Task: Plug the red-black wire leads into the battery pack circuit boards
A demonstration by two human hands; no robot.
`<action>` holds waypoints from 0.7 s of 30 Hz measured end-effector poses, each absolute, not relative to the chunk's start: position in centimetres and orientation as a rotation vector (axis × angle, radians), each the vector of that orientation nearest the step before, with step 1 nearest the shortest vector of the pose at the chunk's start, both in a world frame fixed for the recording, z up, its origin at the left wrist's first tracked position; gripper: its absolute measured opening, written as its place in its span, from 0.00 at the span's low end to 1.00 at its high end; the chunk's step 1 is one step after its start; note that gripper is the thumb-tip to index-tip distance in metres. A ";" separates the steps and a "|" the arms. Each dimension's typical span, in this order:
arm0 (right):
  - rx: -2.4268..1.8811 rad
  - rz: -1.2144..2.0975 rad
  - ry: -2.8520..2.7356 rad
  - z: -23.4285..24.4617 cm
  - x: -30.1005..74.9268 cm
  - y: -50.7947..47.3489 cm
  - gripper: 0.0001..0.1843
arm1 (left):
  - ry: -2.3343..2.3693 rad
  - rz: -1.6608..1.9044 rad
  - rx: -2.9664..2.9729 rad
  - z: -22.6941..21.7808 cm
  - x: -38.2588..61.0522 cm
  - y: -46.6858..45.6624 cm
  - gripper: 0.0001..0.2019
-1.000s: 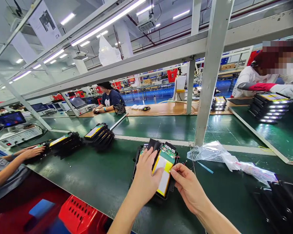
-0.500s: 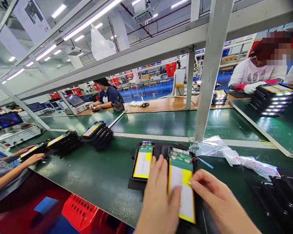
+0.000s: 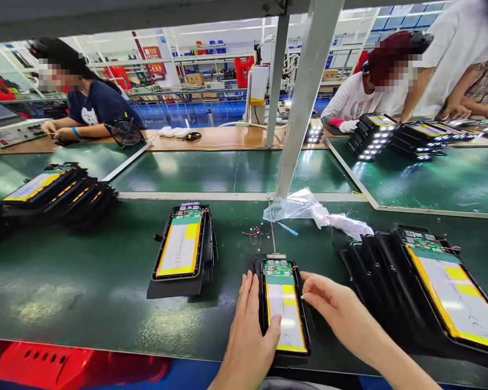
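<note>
A black tray with a white-and-yellow battery pack and a green circuit board point(image 3: 285, 309) lies flat on the green belt in front of me. My left hand point(image 3: 250, 330) rests flat along its left side, fingers stretched out and thumb on the battery face. My right hand point(image 3: 335, 309) touches the tray's right edge, fingers loosely curled with the fingertips on it. A second, similar tray point(image 3: 181, 250) lies on a short stack to the left, apart from both hands.
A fanned stack of battery trays point(image 3: 427, 281) sits at my right, another point(image 3: 57, 189) at far left. A crumpled plastic bag point(image 3: 309, 211) and red wires point(image 3: 255, 235) lie beyond. A grey post point(image 3: 301, 103) rises mid-bench. Other people work across the bench.
The tray under my hands has come down flat near the belt's front edge. The view has tilted downward, bringing the right-hand stack into sight.
</note>
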State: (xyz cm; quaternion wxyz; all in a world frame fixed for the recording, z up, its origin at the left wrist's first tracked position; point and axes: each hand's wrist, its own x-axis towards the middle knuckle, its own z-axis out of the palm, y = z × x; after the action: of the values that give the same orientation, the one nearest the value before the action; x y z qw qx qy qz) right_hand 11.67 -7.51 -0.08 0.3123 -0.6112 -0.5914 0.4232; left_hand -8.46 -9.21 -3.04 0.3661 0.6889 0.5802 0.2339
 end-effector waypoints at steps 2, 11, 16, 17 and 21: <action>-1.654 0.939 -1.643 0.8 12.5 -6.7 0.10 | 1.493 0.613 1.822 -3.5 -8.3 -9.4 0.33; -1.671 0.599 -2.016 -0.3 9.4 -3.7 0.08 | 1.486 0.678 1.985 -4.4 -8.2 -9.6 0.31; -1.724 0.383 -2.212 -0.6 9.1 -3.5 0.09 | 1.458 0.654 1.979 -4.4 -8.4 -9.7 0.31; -1.729 0.335 -2.246 -0.7 9.1 -3.5 0.09 | 1.453 0.651 1.978 -4.5 -8.4 -9.7 0.31; -1.680 0.119 -2.401 -0.8 9.1 -3.2 0.09 | 1.434 0.649 1.963 -4.6 -8.5 -9.7 0.30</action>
State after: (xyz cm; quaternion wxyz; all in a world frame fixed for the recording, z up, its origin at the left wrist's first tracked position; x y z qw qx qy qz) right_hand 9.11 -3.19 -0.81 0.1045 -0.5697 -0.8142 0.0403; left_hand -8.52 -9.71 -4.61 0.3077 0.7423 0.5423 0.2454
